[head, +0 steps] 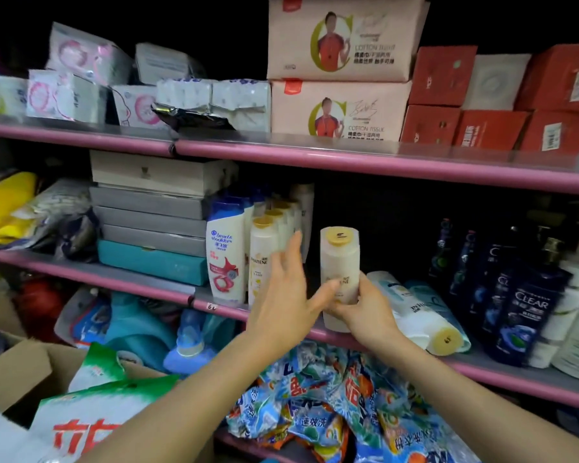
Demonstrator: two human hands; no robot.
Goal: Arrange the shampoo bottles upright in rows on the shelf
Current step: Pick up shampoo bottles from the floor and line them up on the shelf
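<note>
A cream Pantene bottle [340, 262] with a gold cap stands upright at the front of the pink middle shelf [515, 379]. My right hand [361, 309] grips its lower part. My left hand [284, 295] is open with fingers spread, its thumb touching the bottle's left side. To the left, a row of cream Pantene bottles [261, 252] stands upright beside a white Head & Shoulders bottle [226, 255]. Right of the held bottle, a white bottle [411, 312] and a pale teal bottle [432, 299] lie on their sides. Dark Clear bottles [525, 309] stand at the right.
Stacked grey and teal boxes [154, 225] fill the shelf's left part. Tissue packs [341, 108] and red boxes [492, 128] sit on the upper shelf. Detergent bags [331, 406] and a cardboard box [17, 372] lie below. White bottles [572, 332] stand at far right.
</note>
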